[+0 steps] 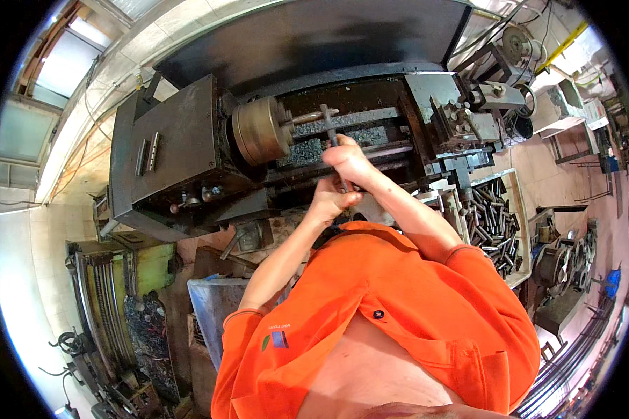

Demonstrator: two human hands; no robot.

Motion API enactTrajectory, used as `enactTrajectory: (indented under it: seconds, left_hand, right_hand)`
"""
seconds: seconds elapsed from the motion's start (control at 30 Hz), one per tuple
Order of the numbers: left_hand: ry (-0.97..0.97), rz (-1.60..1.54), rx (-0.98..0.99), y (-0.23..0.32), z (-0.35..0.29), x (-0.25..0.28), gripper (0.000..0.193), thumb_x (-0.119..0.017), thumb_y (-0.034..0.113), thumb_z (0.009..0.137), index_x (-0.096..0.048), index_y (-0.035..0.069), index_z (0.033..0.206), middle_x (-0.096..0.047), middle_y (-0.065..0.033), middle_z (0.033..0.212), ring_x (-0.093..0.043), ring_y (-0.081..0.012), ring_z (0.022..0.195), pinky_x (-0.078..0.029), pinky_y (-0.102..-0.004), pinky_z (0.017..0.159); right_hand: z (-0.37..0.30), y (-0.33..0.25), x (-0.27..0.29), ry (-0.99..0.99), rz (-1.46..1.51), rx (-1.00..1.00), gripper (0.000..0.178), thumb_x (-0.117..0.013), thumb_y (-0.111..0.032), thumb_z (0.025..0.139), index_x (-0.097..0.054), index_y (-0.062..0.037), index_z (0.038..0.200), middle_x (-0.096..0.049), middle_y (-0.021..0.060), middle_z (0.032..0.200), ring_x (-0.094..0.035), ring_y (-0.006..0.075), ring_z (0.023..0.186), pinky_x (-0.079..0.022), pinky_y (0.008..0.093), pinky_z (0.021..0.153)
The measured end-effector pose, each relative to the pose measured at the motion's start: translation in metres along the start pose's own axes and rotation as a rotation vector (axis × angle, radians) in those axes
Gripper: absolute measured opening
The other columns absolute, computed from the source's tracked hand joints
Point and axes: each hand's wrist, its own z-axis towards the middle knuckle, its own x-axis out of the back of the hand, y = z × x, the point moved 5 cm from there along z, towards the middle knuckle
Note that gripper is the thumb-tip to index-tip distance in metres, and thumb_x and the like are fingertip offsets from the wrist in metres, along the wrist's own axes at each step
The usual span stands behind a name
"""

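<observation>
Bar [331, 128] before me, just right of the chuck [261, 131], its far end by the rod [306, 119] (touching or not, I can't tell). My left hand [333, 201] curls near its low end, grip hidden; my right hand [348, 162] closes round it. Further right, a tray [522, 216] of metal pieces [493, 227].

Grey boxy metal headstock top [182, 133]: got two slim metal bars [152, 151] lying just beside each other.
Dark grimy metal lathe bed [388, 150]: pretty messy, loaded with loose grey metal chips [305, 151] between the rails.
Pale shallow open crate [522, 202]: totally crammed with short dark metal rods [493, 223], jumbled every which way.
</observation>
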Motion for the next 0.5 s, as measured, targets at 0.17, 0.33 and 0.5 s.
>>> enactTrajectory:
  seconds: [0.17,0.33,0.5]
  left_hand:
    - [-0.052,-0.003,0.066,0.004,0.002,-0.002,0.049,-0.08,0.028,0.059,-0.058,-0.002,0.089,-0.06,-0.0052,0.072,-0.057,-0.0124,0.063,-0.05,-0.0259,0.062]
    - [-0.117,-0.024,0.155,0.01,0.009,-0.021,0.047,-0.08,0.024,0.059,-0.057,-0.002,0.091,-0.059,-0.0044,0.078,-0.055,-0.0107,0.067,-0.046,-0.0242,0.06]
    - [-0.186,0.014,0.171,0.012,0.015,-0.041,0.035,-0.075,0.013,0.059,-0.057,0.0,0.086,-0.059,-0.0009,0.078,-0.056,-0.0108,0.072,-0.046,-0.0254,0.065]
  right_hand:
    - [0.003,0.003,0.004,-0.026,0.026,-0.015,0.014,-0.054,-0.013,0.067,-0.047,-0.0026,0.071,-0.043,-0.0012,0.063,-0.038,0.0099,0.059,-0.032,0.0277,0.051]
    - [0.0,0.006,0.027,0.052,0.075,-0.027,0.01,-0.052,-0.014,0.069,-0.048,-0.0051,0.073,-0.042,-0.0027,0.061,-0.035,0.007,0.055,-0.029,0.024,0.048]
    - [-0.002,0.019,0.054,0.14,0.191,0.004,0.006,-0.048,-0.005,0.069,-0.05,-0.0047,0.075,-0.045,-0.0004,0.062,-0.04,0.0095,0.055,-0.032,0.0247,0.05]
